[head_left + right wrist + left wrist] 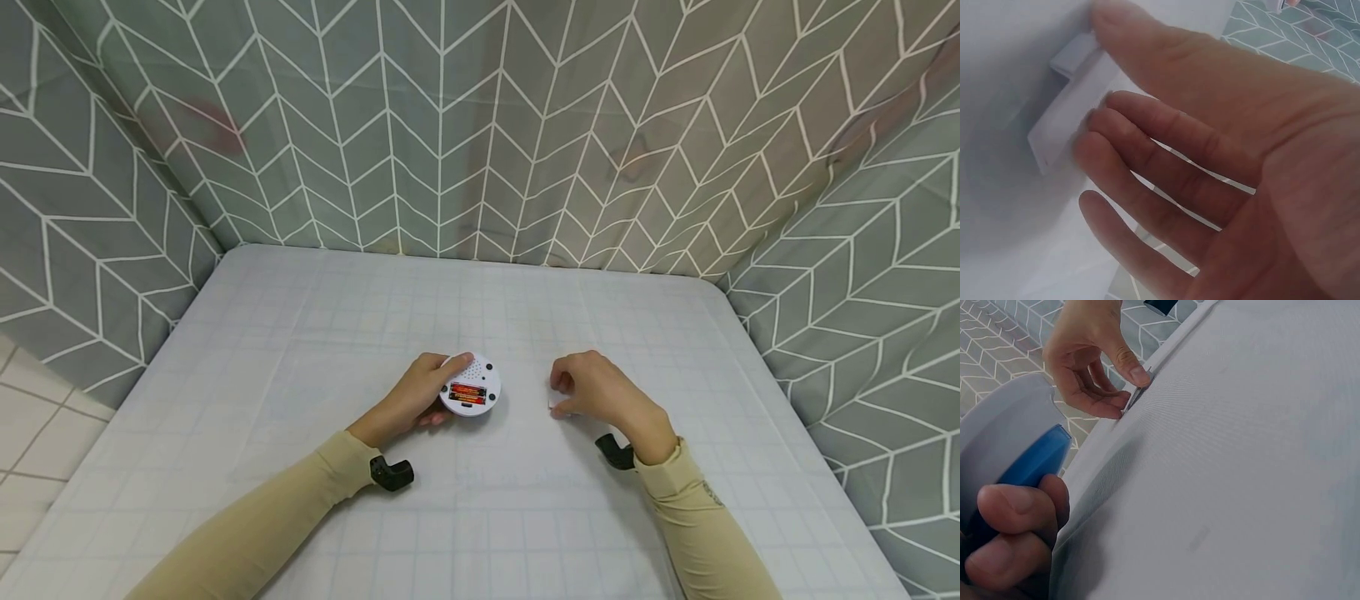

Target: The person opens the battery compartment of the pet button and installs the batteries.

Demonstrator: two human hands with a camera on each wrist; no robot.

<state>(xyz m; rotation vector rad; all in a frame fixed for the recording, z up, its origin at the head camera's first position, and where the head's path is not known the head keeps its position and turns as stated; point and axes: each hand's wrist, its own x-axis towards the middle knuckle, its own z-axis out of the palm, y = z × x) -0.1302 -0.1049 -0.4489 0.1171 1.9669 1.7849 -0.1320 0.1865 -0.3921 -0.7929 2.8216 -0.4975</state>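
Observation:
My left hand point(408, 396) grips a round white device point(480, 371), thumb over its top face and fingers curled beneath. That face has small speaker holes, dark round feet and an uncovered compartment holding red-and-black batteries point(468, 393). Blue material point(1035, 459) shows on the device's other side in the left wrist view. To the right, my right hand point(609, 396) pinches a small white battery cover point(1063, 119) between thumb and fingertips, close over the table. The cover is thin and flat with a tab at one end; fingers partly hide it in the head view.
A white cloth with a faint grid covers the table point(360, 308). Grey curtains point(465, 125) with a white chevron pattern hang behind and at both sides. Black wrist mounts point(392, 474) sit on both wrists. Pale floor tiles point(37, 425) show at the left.

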